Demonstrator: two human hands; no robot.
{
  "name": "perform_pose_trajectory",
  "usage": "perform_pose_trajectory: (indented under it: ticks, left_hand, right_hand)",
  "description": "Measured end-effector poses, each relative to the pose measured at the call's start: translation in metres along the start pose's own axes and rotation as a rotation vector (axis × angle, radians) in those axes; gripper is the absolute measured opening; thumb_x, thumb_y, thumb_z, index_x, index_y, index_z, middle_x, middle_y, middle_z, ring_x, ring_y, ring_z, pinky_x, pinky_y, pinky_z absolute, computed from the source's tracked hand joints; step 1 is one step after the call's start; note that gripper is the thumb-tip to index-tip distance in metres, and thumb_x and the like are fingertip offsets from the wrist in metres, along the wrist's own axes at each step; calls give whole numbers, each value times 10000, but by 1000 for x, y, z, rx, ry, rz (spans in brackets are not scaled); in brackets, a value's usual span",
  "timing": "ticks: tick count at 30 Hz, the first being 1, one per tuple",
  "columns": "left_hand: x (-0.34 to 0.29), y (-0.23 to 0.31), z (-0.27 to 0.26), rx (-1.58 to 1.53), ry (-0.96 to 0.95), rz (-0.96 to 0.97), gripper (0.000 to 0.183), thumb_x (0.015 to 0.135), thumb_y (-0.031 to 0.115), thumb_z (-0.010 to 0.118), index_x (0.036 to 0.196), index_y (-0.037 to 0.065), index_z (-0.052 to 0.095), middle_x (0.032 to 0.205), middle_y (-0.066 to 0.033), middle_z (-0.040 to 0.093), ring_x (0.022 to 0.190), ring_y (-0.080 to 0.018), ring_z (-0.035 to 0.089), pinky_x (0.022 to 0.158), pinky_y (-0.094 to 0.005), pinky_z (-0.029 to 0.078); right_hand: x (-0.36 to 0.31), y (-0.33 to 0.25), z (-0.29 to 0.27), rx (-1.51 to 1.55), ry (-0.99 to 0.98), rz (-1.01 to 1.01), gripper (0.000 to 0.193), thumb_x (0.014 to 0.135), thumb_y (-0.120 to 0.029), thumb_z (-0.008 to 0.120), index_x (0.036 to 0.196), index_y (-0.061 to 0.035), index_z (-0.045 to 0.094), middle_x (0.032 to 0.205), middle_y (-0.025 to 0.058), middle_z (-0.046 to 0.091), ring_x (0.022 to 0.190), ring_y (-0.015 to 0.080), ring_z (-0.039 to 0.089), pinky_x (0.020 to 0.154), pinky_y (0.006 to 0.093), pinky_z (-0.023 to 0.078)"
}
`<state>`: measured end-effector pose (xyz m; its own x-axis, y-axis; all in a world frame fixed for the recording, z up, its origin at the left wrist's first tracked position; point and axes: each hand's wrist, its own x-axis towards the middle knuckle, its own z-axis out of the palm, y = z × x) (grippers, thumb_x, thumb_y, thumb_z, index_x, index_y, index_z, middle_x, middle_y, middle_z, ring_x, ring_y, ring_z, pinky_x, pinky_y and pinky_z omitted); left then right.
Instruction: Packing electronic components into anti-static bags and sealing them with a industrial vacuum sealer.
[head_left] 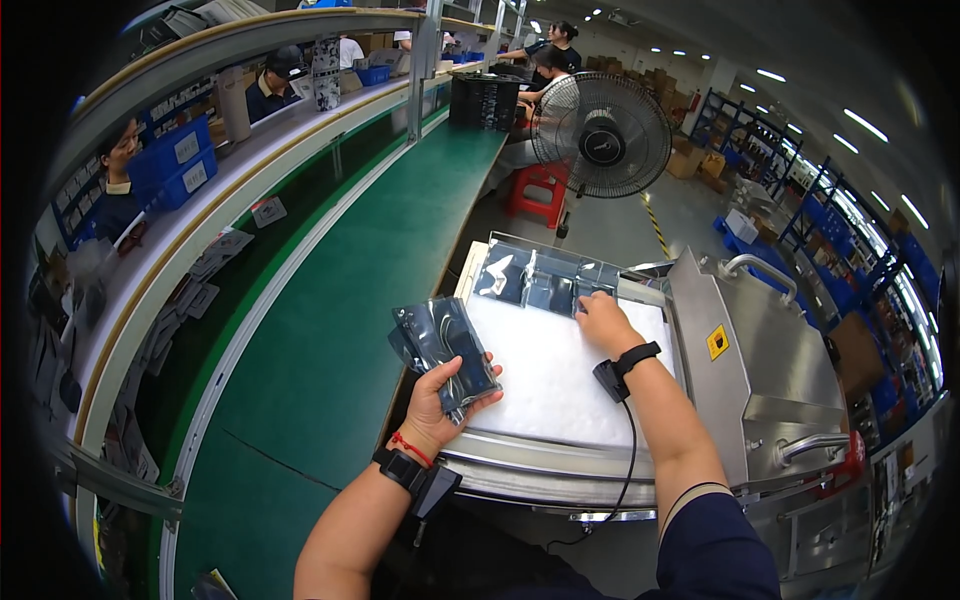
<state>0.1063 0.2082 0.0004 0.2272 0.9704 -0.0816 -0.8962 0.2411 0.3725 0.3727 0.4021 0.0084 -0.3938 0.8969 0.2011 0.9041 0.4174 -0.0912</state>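
Note:
My left hand (438, 405) is closed around a small stack of shiny, dark, see-through antistatic bags (440, 340), holding them above the left edge of a white pad (555, 390). The pad covers the bed of a stainless-steel machine that looks like a vacuum sealer (490, 455). Along the pad's far edge several similar antistatic bags (550, 290) lie side by side. Over the right end of that row, my right hand (607, 326) pinches the near edge of a bag; its fingertips are partly hidden. Each wrist wears a black strap with a small black device.
The machine's raised steel lid (745, 350) with bar handles stands on the right. A green conveyor belt (330, 290) runs along the left, with a black crate (482, 102) at its far end. Beyond are a large fan (602, 140), a red stool (540, 188) and co-workers.

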Motion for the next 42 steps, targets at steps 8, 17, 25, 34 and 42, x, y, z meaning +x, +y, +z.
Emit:
perform_pose_trajectory:
  ticks: [8,17,25,34,42]
  left_hand:
    - [1,2,5,-1,7,2,415,869,193,525,1203,-39,439,1133,-153,552,1098,-322,537,846,-475,513]
    - [1,-2,-4,23,-40,-6,368,915,198,511,1217,-6,463,1195,-129,544,1125,-286,527,942,-506,444]
    - [7,-8,-25,-13,-116,47,431,863,361,584,1169,66,515,1117,-109,589,1041,-238,581,934,-415,462]
    - [2,-3,-13,-104,-109,43,606,762,512,640,1163,75,515,1110,-109,590,1056,-257,567,945,-466,443]
    - [-1,1,-2,-75,-90,-26,417,894,255,540,1232,30,449,1171,-138,555,1119,-313,527,920,-546,441]
  right_hand:
    - [14,67,-49,286,312,317,229,767,-186,594,888,-5,667,902,210,647,863,331,629,779,383,491]
    - [-62,-121,-66,572,-23,-734,713,637,-177,776,1248,14,460,1322,235,416,1222,365,410,1018,396,334]
    - [-96,-172,-45,436,108,-696,602,659,-55,698,1211,30,472,1264,263,453,1180,409,446,998,406,387]
    - [-98,-160,-55,656,85,-691,432,741,51,570,1166,-8,529,1164,247,542,1138,378,498,974,379,417]
    - [-83,-142,-44,1116,99,29,232,864,15,467,1051,46,601,925,121,653,846,184,623,753,263,471]
